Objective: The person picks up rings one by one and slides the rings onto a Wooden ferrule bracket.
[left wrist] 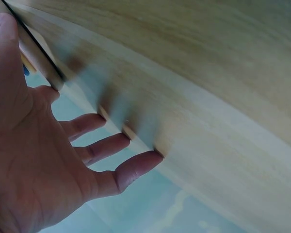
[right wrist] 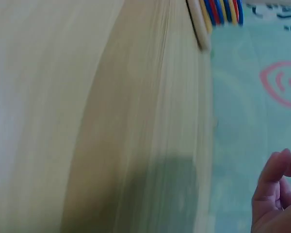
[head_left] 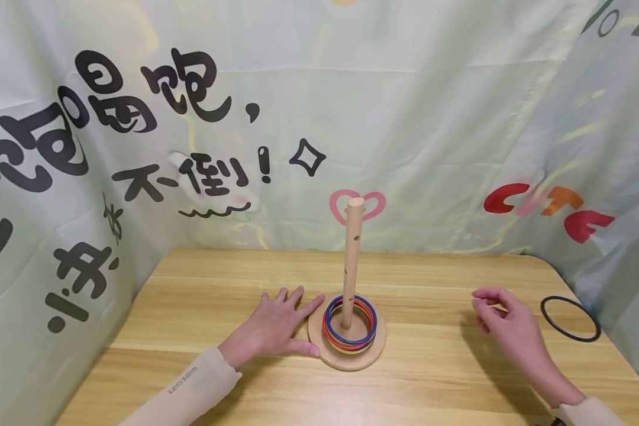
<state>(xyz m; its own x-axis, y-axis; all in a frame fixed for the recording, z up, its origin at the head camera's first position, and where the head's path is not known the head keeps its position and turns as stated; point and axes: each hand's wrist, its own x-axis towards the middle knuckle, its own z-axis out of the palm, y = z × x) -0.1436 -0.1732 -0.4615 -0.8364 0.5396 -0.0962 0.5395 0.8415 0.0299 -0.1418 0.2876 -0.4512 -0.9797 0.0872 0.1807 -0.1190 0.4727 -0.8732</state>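
Note:
A round wooden base (head_left: 373,358) with an upright wooden peg (head_left: 353,248) stands mid-table. Several coloured rings (head_left: 373,331), blue on top with red and yellow below, lie stacked around the peg's foot. My left hand (head_left: 271,325) spreads its fingers on the table at the base's left side, thumb and index finger at the rim. In the left wrist view, the thumb and index finger of this hand (left wrist: 43,155) reach the base's edge. My right hand (head_left: 516,331) hovers over the table's right side, fingers loosely bent and holding nothing. Beside it lies a black ring (head_left: 570,319).
The wooden table (head_left: 431,378) ends at the back against a pale printed curtain (head_left: 404,130). This curtain also hangs along the left and right sides. The right hand casts a shadow on the tabletop.

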